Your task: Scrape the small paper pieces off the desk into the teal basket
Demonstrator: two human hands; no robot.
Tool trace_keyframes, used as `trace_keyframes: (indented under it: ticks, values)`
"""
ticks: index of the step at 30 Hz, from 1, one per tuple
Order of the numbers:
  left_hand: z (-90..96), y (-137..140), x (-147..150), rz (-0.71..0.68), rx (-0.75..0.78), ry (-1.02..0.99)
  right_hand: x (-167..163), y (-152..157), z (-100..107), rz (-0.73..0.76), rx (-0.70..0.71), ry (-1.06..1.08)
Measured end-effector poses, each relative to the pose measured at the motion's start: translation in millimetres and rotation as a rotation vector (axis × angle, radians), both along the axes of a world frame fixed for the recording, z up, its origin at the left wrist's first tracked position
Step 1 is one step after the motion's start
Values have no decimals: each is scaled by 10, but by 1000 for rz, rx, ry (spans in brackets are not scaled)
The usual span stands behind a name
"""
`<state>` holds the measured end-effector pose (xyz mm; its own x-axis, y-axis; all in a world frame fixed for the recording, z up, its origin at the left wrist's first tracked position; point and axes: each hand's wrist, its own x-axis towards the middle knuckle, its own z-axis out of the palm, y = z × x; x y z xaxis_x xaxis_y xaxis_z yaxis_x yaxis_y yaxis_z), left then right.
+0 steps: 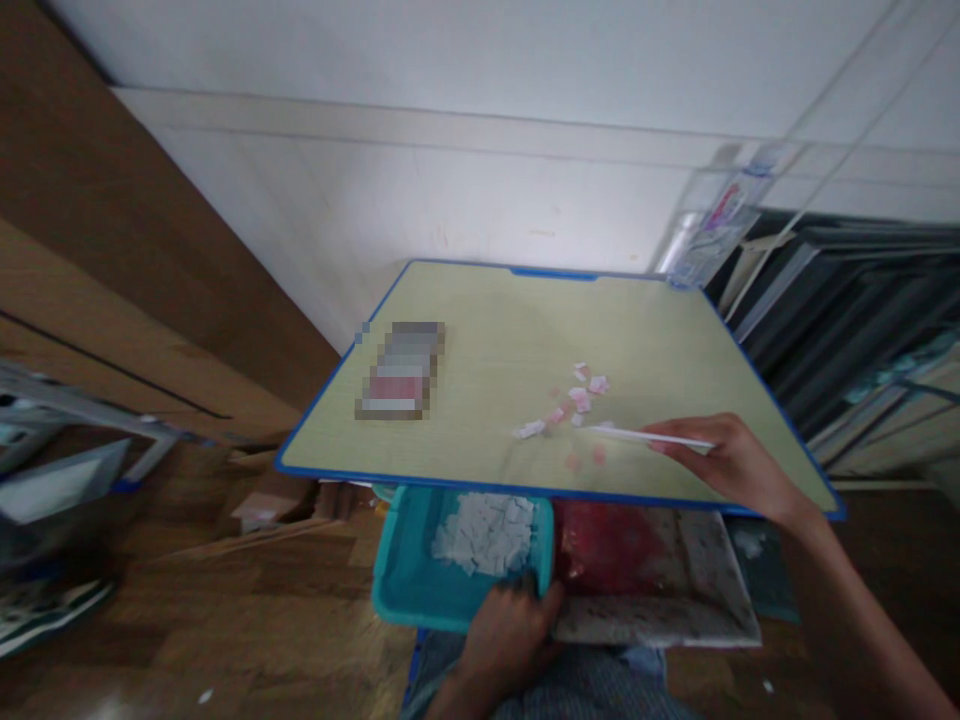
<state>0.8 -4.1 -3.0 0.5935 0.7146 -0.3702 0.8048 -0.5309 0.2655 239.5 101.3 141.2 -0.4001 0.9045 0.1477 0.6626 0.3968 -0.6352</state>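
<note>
Stick (pixel 622 433) pinched in right hand (pixel 731 460) is inside the blue table edge (pixel 465 484); left hand (pixel 516 622) grips the teal tray rim (pixel 383 575).

No lettering can be read. At the far right of the table (pixel 487 320), a clear plastic bottle (pixel 705 252) bears a label (pixel 726 204) with pinkish-red marks too blurred to decipher; at the left, a rectangular object (pixel 403 368) is pixelated beyond reading.
</note>
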Motion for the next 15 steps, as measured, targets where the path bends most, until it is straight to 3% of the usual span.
trace_keyframes:
  ticks: [5, 10, 15]
  values:
    - [34, 0, 3, 4, -15, 19, 36, -36, -68, 93, -39, 12]
    - [50, -1, 8, 15, -16, 32, -11, 24, -108, -56, 20, 27]
    - [63, 1, 11, 10, -29, 50, -87, 128, -158, -78, 17, 9]
